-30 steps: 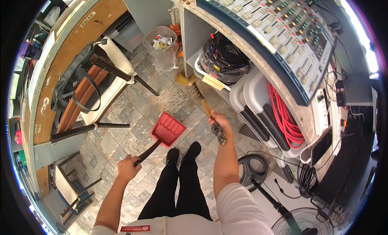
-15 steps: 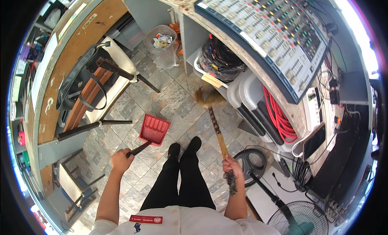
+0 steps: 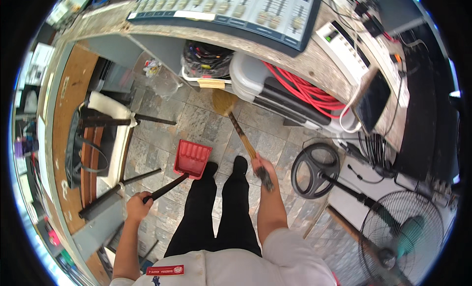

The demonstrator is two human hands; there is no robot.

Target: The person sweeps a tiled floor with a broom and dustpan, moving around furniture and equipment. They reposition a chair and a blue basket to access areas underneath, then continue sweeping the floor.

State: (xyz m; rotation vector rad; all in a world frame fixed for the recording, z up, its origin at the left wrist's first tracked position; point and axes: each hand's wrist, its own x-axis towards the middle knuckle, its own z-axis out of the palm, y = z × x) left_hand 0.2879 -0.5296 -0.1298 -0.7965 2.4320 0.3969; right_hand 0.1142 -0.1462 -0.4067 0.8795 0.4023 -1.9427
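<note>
My left hand (image 3: 139,206) is wrapped round the dark handle of a red dustpan (image 3: 192,159). The pan lies on the tiled floor just ahead of my left shoe, its ridged inside facing up. My right hand (image 3: 262,165) grips a soft broom (image 3: 240,132) near the dark, frayed top of its handle. The broom's straw-coloured head reaches the floor by the front of the shelf under the counter, ahead and to the right of the dustpan. I cannot make out any sweepings in the pan.
A chair (image 3: 105,107) with a black bag (image 3: 73,153) stands at the left. Ahead, a counter carries an audio mixer (image 3: 221,15); beneath it are a clear bin (image 3: 156,82), bagged cables and a red cable coil (image 3: 305,92). A stand fan (image 3: 403,232) with a round base is at the right.
My view has turned to the right and my feet have shifted apart. The broom's head has moved along the floor by the shelf. Both hands keep their holds.
</note>
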